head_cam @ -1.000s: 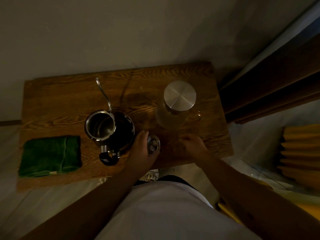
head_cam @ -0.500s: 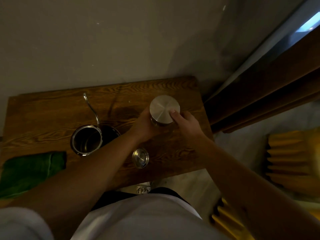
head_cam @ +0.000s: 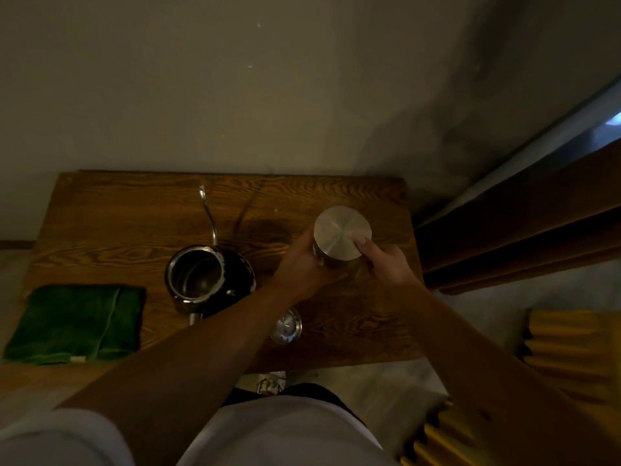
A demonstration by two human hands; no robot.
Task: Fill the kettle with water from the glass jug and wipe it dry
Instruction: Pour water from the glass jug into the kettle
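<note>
A glass jug (head_cam: 339,260) with a round steel lid (head_cam: 342,235) stands at the right of the wooden table (head_cam: 134,227). My left hand (head_cam: 300,264) wraps the jug's left side and my right hand (head_cam: 386,262) holds its right side, thumb against the lid's rim. The open steel kettle (head_cam: 201,280), with a thin gooseneck spout (head_cam: 208,213), sits mid-table to the left of the jug. Its small round lid (head_cam: 285,327) lies near the front edge, partly hidden by my left forearm. A folded green cloth (head_cam: 77,322) lies at the table's left.
A plain wall rises right behind the table. Dark wooden boards (head_cam: 524,230) lean at the right, beyond the table's edge. Yellow ribbed objects (head_cam: 571,348) sit on the floor at the lower right. My white shirt fills the bottom of the view.
One second ago my left hand set the kettle lid on the table. Both hands then moved up to the jug and closed around it; the view has shifted a little.
</note>
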